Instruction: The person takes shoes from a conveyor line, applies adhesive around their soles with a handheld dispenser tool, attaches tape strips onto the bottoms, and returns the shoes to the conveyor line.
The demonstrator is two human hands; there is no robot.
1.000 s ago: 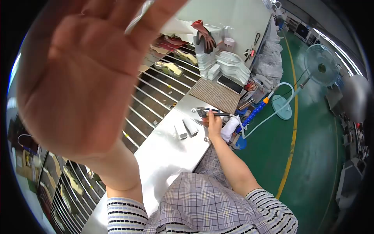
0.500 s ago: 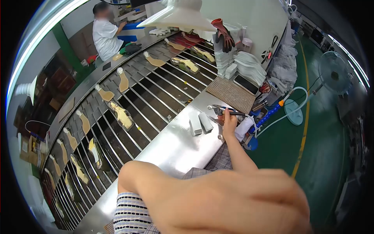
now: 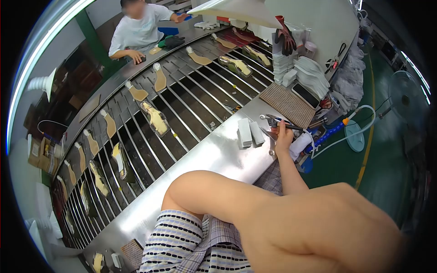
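While my right hand grasps a black-handled tool at the right end of the metal table, my left hand (fingers hidden) has a state I cannot tell; beyond the far edge, the untouched shoe pieces look unfinished.

the shiny metal worktop carries two pale blocks side by side and a ribbed brown mat; beyond, shoe pieces lie on the barred rack, tan sole-shaped pieces along its far side.
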